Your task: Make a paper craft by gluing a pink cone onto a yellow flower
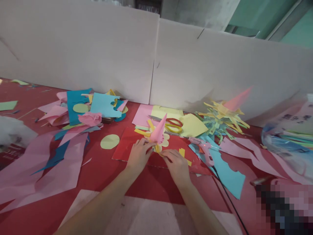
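Note:
A pink paper cone (158, 130) with yellow strips at its base stands over a red board (132, 147). My left hand (139, 151) has its fingers closed on the cone's lower left side. From the right, my right hand (176, 161) pinches a yellow paper strip (158, 149) at the front of the cone. A pale yellow scalloped paper flower (166, 140) shows partly behind the cone. Short yellow strips (182, 152) lie beside my right hand. Scissors with red and yellow handles (174, 125) rest just behind the cone.
At right lies a pink glue gun (204, 148) with a black cord, on blue paper (226, 166). A fringed paper piece with a pink cone (236, 101) stands behind it. Pink paper (56, 163) and a pale green circle (110, 142) lie left. White panels (97, 49) wall off the back.

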Motion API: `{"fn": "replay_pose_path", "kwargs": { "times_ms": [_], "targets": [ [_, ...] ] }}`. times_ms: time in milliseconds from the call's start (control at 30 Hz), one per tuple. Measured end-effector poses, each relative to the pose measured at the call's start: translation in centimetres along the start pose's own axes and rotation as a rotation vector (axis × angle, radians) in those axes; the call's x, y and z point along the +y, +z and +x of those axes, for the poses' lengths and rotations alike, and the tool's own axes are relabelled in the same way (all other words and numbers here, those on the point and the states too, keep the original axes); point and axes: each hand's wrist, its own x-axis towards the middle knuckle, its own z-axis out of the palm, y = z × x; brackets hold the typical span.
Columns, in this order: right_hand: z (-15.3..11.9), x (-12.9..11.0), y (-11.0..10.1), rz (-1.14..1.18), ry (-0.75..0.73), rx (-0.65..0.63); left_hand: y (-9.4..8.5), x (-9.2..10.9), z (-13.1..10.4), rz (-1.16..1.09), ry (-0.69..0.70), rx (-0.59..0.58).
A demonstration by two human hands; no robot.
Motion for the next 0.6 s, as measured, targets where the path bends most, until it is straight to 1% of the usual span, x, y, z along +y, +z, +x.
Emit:
{"fn": "replay_pose_path", "kwargs": {
  "times_ms": [167,333,500,600],
  "targets": [
    [0.0,0.2,0.1,-0.007,0.001,-0.01,-0.5,0.6,0.0,0.085,0.001,-0.047],
    [0.0,-0.3,-0.1,-0.05,-0.006,-0.076,-0.4,0.5,0.1,0.094,-0.003,-0.063],
    [0.1,-1.5,-0.4,-0.084,0.03,-0.047,-0.3,0.3,0.1,0.074,0.017,-0.061],
    [0.1,-1.7,-0.3,-0.119,0.027,-0.033,-0.5,0.5,0.1,0.073,0.015,-0.059]
  ]
}}
